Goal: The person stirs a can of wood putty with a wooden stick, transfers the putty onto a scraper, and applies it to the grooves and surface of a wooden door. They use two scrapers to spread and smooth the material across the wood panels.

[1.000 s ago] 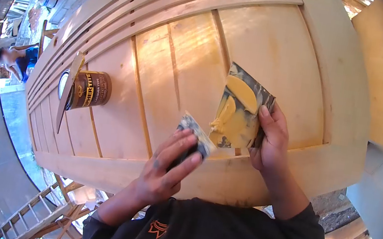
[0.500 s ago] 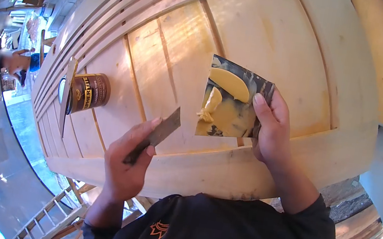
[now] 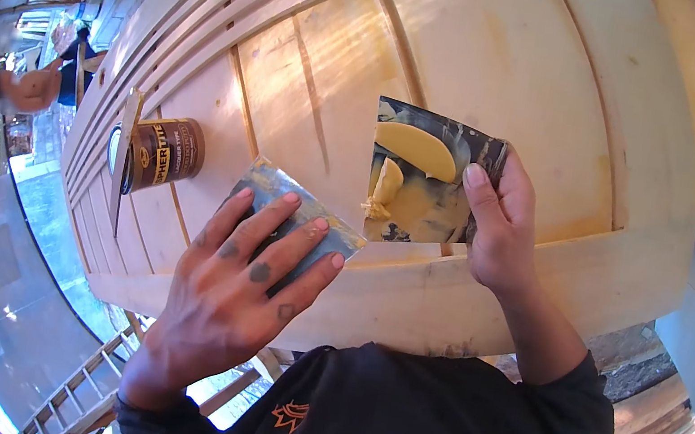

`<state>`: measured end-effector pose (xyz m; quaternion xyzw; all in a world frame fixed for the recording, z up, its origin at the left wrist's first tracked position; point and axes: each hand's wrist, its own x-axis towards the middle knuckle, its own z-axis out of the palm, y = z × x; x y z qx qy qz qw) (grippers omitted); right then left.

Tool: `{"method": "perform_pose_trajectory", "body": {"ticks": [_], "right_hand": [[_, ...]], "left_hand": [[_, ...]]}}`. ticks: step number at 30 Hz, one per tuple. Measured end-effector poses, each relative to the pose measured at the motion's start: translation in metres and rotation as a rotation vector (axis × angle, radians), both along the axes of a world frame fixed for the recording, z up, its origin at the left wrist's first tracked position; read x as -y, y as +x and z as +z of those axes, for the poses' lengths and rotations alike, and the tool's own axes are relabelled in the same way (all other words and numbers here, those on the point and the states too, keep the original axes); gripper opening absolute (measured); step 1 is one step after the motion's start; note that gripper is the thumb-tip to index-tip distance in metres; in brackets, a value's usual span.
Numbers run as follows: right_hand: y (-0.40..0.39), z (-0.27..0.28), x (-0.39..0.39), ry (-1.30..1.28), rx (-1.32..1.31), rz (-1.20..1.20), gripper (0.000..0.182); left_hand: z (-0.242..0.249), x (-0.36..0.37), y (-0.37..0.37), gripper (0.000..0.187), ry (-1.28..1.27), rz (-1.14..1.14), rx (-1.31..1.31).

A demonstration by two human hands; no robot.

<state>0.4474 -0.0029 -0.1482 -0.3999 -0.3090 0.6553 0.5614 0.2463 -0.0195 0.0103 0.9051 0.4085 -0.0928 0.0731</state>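
Observation:
My left hand (image 3: 240, 291) is closed on a flat metal putty scraper (image 3: 305, 209), its fingers laid across the back of the blade, over the lower part of the wooden panel (image 3: 498, 68). My right hand (image 3: 504, 233) grips the edge of a dark, smeared putty board (image 3: 467, 150), thumb on top. On that board lie a thick rounded slab of yellow putty (image 3: 417, 148) and a smaller lump beside it. The scraper is apart from the board. A brown labelled can (image 3: 171, 155) stands on the panel to the left of the scraper.
A thin flat piece (image 3: 122, 168) lies across the can's open end. The panel has slats along its far edge and dark grooves. A ladder (image 3: 79, 388) is below left. Another person (image 3: 31, 90) is in the background at far left.
My left hand has turned over, so its back and the scraper's broad face now show, and it has moved slightly right. The right hand and putty board have hardly moved.

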Motion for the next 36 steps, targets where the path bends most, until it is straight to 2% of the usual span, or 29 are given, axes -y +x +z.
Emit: {"method": "perform_pose_trajectory", "body": {"ticks": [5,10,13,16,17,19,20,23,24,25,27,29,32,33,35,36], "right_hand": [[0.004,-0.002,0.000,0.038,0.113,0.069,0.016],[0.001,-0.001,0.000,0.018,0.039,0.061,0.016],[0.000,-0.001,0.001,0.005,0.053,0.088,0.016],[0.001,-0.010,-0.001,0.004,0.112,0.077,0.018],[0.002,-0.013,-0.002,0.002,0.131,0.062,0.019],[0.002,-0.008,-0.005,-0.138,-0.155,0.019,0.021],[0.001,-0.006,-0.005,-0.205,-0.300,-0.003,0.023],[0.001,-0.008,-0.004,-0.280,-0.404,0.006,0.026],[0.002,-0.009,-0.005,-0.300,-0.423,0.008,0.026],[0.002,-0.009,-0.005,-0.321,-0.441,0.011,0.026],[0.002,-0.008,-0.004,-0.340,-0.474,0.016,0.027],[0.002,-0.005,-0.003,-0.332,-0.500,0.023,0.027],[0.002,-0.007,-0.003,-0.344,-0.519,0.028,0.026],[0.001,-0.009,-0.002,-0.275,-0.400,0.011,0.025],[-0.004,-0.012,-0.002,-0.133,-0.167,-0.015,0.024],[-0.005,-0.012,-0.001,-0.106,-0.121,-0.022,0.023]], "left_hand": [[0.003,-0.013,0.002,0.026,-0.018,-0.137,-0.047],[-0.001,-0.018,0.012,0.025,-0.041,-0.144,-0.089],[-0.004,-0.023,0.013,0.025,-0.162,-0.113,-0.118],[-0.001,-0.029,-0.002,0.031,-0.377,-0.016,-0.026],[-0.003,-0.029,-0.005,0.033,-0.412,0.105,0.148],[-0.013,-0.021,-0.014,0.037,-0.473,0.342,0.495],[-0.024,-0.014,-0.022,0.038,-0.453,0.358,0.607],[-0.057,0.014,-0.016,0.043,-0.246,0.427,0.815],[-0.064,0.019,-0.012,0.042,-0.154,0.367,0.858],[-0.072,0.027,-0.007,0.035,-0.069,0.329,0.839],[-0.093,0.039,0.004,0.033,0.071,0.298,0.836],[-0.109,0.043,0.003,0.034,0.138,0.256,0.713],[-0.101,0.038,-0.018,0.036,0.155,0.330,0.514],[-0.095,0.036,-0.026,0.053,0.143,0.348,0.511],[-0.070,0.028,-0.028,0.054,0.132,0.317,0.414],[-0.053,0.021,-0.022,0.041,0.132,0.253,0.311]]}}
